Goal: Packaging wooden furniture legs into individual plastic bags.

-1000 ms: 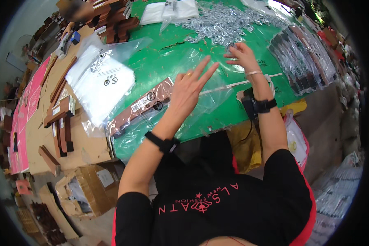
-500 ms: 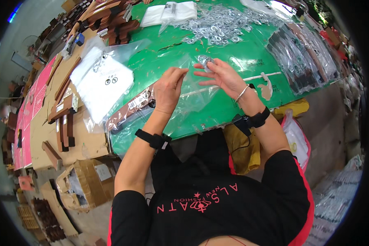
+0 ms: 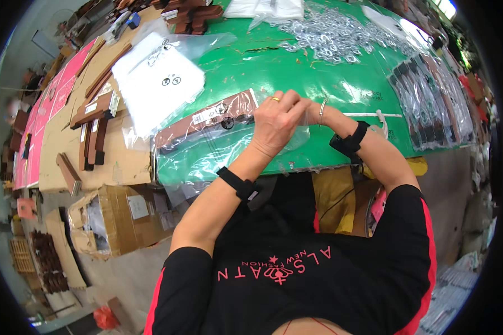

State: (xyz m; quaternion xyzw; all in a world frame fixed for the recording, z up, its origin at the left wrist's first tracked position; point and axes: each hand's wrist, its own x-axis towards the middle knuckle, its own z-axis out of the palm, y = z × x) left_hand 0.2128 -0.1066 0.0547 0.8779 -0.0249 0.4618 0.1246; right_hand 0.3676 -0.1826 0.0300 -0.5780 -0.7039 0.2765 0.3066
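Observation:
A clear plastic bag [image 3: 207, 156] lies on the near edge of the green table, with a brown bar [image 3: 207, 120] inside it bearing a white label. My left hand [image 3: 276, 123] is closed on the bag's right end, knuckles up. Pressed close behind it is my right hand [image 3: 312, 111], its fingers mostly covered by the left. Whatever the right fingers hold is hidden; the small clear packet is out of sight.
Flat white bags [image 3: 162, 84] lie left of the bar. A heap of small metal-coloured packets [image 3: 341, 36] covers the far side. Bagged brown bars [image 3: 430, 103] are stacked at right. Loose brown bars [image 3: 95, 137] rest on cardboard at left, above a carton [image 3: 120, 218].
My right hand, apart and holding a small clear packet, has come left to meet my left hand at the bag's end. The view has shifted, and the bar in the bag shows more fully.

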